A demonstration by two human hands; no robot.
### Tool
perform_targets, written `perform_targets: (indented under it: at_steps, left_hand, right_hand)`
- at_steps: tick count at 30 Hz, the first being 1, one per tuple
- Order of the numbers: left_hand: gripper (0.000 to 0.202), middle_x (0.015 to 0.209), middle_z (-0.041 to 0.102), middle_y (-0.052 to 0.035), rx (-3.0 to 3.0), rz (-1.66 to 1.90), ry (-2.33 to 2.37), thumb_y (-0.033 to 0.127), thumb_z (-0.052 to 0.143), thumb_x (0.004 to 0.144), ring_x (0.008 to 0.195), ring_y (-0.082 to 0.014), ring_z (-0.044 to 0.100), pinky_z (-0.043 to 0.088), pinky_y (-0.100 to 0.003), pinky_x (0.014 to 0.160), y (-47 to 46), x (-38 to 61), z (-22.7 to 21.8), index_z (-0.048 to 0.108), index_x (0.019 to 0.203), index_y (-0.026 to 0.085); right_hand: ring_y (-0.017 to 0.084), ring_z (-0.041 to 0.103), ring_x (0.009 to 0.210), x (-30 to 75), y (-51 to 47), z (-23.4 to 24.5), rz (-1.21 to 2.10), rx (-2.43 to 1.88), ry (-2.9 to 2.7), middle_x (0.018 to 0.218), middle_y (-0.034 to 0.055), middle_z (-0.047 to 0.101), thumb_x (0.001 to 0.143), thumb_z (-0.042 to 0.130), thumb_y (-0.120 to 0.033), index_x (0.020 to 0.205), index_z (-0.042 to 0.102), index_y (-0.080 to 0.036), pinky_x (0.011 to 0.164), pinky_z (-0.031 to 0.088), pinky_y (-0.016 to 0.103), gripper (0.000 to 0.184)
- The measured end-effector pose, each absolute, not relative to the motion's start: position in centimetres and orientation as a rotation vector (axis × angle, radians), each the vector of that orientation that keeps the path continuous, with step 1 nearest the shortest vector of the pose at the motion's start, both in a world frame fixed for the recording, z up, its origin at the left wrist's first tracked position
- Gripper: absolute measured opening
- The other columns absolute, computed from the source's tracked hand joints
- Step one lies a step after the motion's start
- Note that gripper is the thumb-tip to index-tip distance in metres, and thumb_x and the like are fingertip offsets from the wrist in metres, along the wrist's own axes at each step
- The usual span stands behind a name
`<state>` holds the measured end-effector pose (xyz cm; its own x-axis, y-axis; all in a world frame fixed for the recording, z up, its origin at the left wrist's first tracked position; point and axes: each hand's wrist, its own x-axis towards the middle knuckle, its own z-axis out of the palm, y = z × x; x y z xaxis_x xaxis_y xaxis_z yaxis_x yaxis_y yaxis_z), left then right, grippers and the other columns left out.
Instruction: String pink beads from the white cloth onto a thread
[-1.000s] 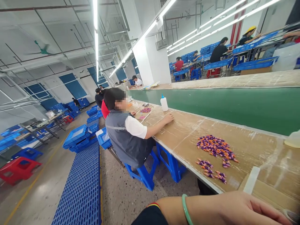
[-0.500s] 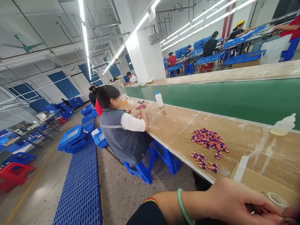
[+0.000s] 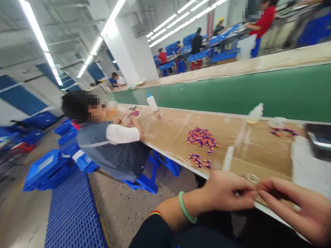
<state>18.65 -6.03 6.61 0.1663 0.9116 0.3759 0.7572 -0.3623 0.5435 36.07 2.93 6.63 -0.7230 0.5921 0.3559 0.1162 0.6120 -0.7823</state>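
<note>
My left hand (image 3: 227, 191), with a green bangle (image 3: 184, 208) at its wrist, is over the table's front edge. Its fingers are closed in a pinch around something too small and blurred to name. Facing it, my right hand (image 3: 300, 210) has thumb and fingertips pinched together, close to the left fingertips. What lies between them cannot be made out. Just behind the hands sits a clear ring-shaped thing (image 3: 252, 178). Farther left on the table are a pile of small purple-and-orange pieces (image 3: 201, 137) and a smaller cluster of similar pieces (image 3: 198, 160).
A squeeze bottle (image 3: 254, 115), a round clear dish (image 3: 277, 122), more small pieces (image 3: 284, 131) and a black tray (image 3: 320, 139) stand toward the right. A green belt (image 3: 219, 93) runs behind the table (image 3: 170, 127). On the left sits a co-worker (image 3: 103, 151) near blue crates (image 3: 46, 168).
The view has swung right, so the co-worker and piles appear farther left. My right hand and the black tray have come into view. My left hand still pinches.
</note>
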Motion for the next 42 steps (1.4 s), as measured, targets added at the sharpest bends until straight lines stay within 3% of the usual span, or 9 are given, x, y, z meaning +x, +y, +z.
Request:
perform_targets:
  at_steps: [3,8,19,27,35,38,42]
  left_hand:
    - [0.02,0.057,0.06,-0.0002,2.119,1.158,1.643,0.019,0.061,0.083,0.056,-0.0118,0.056,0.043,-0.023,0.058,-6.3,18.7,7.5,0.061,0.063,0.018]
    - [0.023,0.054,0.057,0.002,1.945,1.489,1.506,0.021,0.055,0.088,0.05,-0.0103,0.049,0.038,-0.022,0.052,-6.0,18.2,8.5,0.058,0.065,0.019]
    - [0.022,0.052,0.056,0.0025,1.951,1.443,1.467,0.02,0.057,0.084,0.048,-0.0103,0.046,0.034,-0.022,0.05,-5.7,18.1,9.3,0.057,0.062,0.02]
    - [0.033,0.05,0.056,0.0016,1.461,1.353,1.321,0.043,0.061,0.089,0.047,-0.0116,0.048,0.04,-0.025,0.053,-6.0,17.9,9.5,0.06,0.066,0.019]
    - [0.028,0.055,0.06,0.0024,1.084,1.436,1.271,0.045,0.072,0.082,0.047,-0.01,0.052,0.04,-0.022,0.05,-6.4,16.5,7.2,0.064,0.081,0.017]
    - [0.032,0.053,0.06,0.0018,0.919,1.39,1.278,0.046,0.075,0.078,0.047,-0.0092,0.051,0.037,-0.02,0.048,-6.7,16.1,6.0,0.063,0.079,0.017]
    - [0.035,0.053,0.063,0.0009,0.81,1.313,1.279,0.047,0.079,0.074,0.046,-0.0081,0.049,0.034,-0.019,0.045,-7.1,16.0,5.2,0.063,0.076,0.017]
  right_hand:
    - [0.018,0.056,0.052,35.4,1.8,10.0,1.063,-0.585,-2.262,0.059,0.002,0.059,0.087,0.057,-0.033,0.068,0.056,-0.026,0.049,0.044,0.029,0.021]
    - [0.013,0.052,0.06,34.5,1.7,12.5,1.142,-0.638,-2.224,0.064,-0.001,0.057,0.086,0.05,-0.025,0.07,0.053,-0.021,0.056,0.041,0.024,0.017]
    - [0.011,0.047,0.058,34.6,1.6,12.1,1.237,-0.609,-2.195,0.063,-0.0033,0.053,0.076,0.051,-0.016,0.069,0.05,-0.02,0.056,0.039,0.023,0.009]
    - [0.012,0.047,0.061,34.5,1.5,12.5,1.238,-0.565,-2.215,0.067,-0.0017,0.056,0.084,0.049,-0.018,0.073,0.05,-0.021,0.058,0.038,0.023,0.011]
    - [0.013,0.046,0.062,35.8,5.4,12.2,0.987,-0.576,-2.514,0.07,-0.0006,0.053,0.086,0.047,-0.018,0.075,0.047,-0.021,0.06,0.037,0.024,0.011]
    - [0.014,0.044,0.061,35.8,7.8,10.7,0.82,-0.72,-2.776,0.066,-0.0005,0.052,0.08,0.05,-0.013,0.071,0.045,-0.02,0.06,0.033,0.025,0.013]
    - [0.014,0.047,0.063,34.9,9.5,8.9,0.655,-0.804,-3.06,0.071,0.002,0.058,0.081,0.052,-0.011,0.075,0.052,-0.018,0.061,0.031,0.025,0.01]
